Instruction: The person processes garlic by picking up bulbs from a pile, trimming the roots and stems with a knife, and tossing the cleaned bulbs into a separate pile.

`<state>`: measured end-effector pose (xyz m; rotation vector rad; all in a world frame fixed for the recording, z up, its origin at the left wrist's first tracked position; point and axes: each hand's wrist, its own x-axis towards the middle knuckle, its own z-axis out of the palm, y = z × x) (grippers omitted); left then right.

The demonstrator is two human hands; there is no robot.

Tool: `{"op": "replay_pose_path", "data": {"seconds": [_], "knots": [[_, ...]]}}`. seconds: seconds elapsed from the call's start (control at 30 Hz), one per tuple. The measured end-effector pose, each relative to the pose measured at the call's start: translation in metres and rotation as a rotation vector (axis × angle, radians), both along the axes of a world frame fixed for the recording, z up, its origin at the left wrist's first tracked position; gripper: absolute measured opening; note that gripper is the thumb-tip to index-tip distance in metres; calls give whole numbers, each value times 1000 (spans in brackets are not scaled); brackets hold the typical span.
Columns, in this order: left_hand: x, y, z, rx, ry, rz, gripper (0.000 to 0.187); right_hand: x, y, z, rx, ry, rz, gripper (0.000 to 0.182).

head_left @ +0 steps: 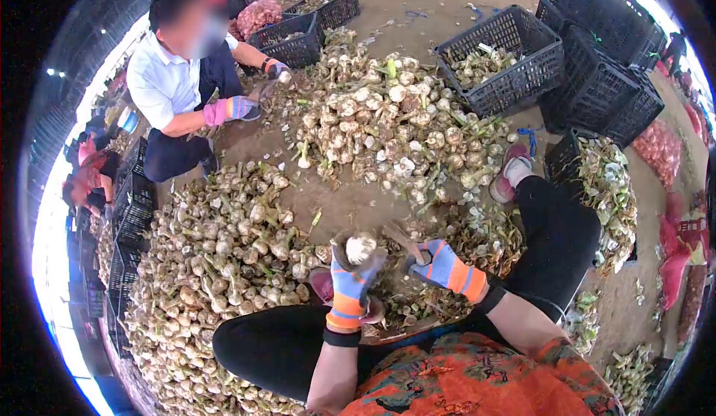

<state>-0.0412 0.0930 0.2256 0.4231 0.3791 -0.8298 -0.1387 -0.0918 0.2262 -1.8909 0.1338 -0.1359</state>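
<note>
Left hand (349, 280) grip grasps a garlic bulb (361, 248); right hand (440, 261) grip unclear, its tool half hidden.

No lettering, label, brand, number or sign can be read anywhere here, neither near the hands nor on anything farther off.

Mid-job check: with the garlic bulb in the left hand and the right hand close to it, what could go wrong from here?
1. The left hand grips the garlic bulb only by gloved fingertips; it might slip into the trimmings below.
2. The right hand holds what looks like a small blade near the left fingers; a slip could nick the glove.
3. A dropped bulb could get lost in the garlic pile alongside.
</note>
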Motion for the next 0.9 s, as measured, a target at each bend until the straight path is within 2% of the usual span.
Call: {"op": "replay_pose_path", "data": {"seconds": [0.03,0.07,0.1,0.13,0.2,0.3,0.37,0.43,0.47,0.5,0.57,0.6,0.7,0.73,0.8,0.83,0.87,0.9], "knots": [[-10,7,1,397,-649,-70,27,0,2,5,136,74,43,11],[-18,1,21,328,-499,-23,24,2,2,9,268,143,89,10],[-20,-5,34,254,-351,28,21,4,3,10,266,134,89,10],[-19,-7,35,251,-358,32,21,5,4,11,295,100,130,13],[-17,-8,35,81,-178,176,16,6,7,10,353,38,219,19],[-15,-4,23,124,-166,159,11,10,17,20,223,59,206,16],[-12,6,-3,89,-159,119,14,15,22,23,294,-37,141,18],[-13,9,-21,470,-816,-18,24,19,21,21,-121,-72,238,25],[-15,13,-23,228,-742,-52,34,20,22,23,-144,-53,218,29],[-15,14,-22,229,-739,-56,34,22,22,28,-142,-51,215,29],[-15,15,-23,811,-1179,-216,32,27,20,32,-375,12,278,30],[-16,15,-23,812,-1176,-222,32,28,18,29,-466,33,289,31],[-17,12,-23,839,-1221,-265,19,28,14,38,-525,73,317,33],[-17,8,-23,839,-1220,-266,19,29,12,39,-524,75,317,33],[-15,-1,-21,421,-483,-101,13,31,7,39,-643,169,376,34],[-15,-1,-10,425,-482,-102,13,31,-2,12,-623,258,258,34],[-18,0,12,243,-287,-83,9,36,-18,-58,-602,252,37,22],[-14,-4,39,50,-110,-61,7,33,-35,-62,166,323,-344,21]]}}
